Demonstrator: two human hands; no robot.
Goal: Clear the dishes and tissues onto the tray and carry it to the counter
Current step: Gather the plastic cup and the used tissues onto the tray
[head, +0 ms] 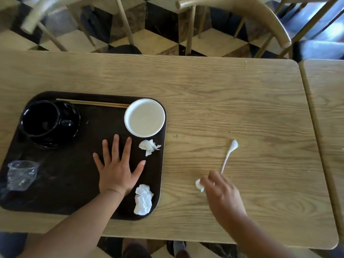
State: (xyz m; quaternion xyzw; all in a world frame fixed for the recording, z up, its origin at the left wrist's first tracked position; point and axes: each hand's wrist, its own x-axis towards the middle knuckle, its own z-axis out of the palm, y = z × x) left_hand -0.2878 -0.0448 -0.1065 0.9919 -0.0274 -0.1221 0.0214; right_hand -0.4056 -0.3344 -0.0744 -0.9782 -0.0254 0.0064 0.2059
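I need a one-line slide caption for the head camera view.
Left hand flat on the dark tray; right hand picks a small tissue beside the white spoon.

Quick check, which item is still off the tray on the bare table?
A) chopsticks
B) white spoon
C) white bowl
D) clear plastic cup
B: the white spoon lies on the wooden table right of the tray, just beyond the right hand.

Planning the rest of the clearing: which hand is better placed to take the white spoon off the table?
The right hand. It is beside the white spoon handle, already pinching a small tissue. The left hand lies flat on the tray, farther away.
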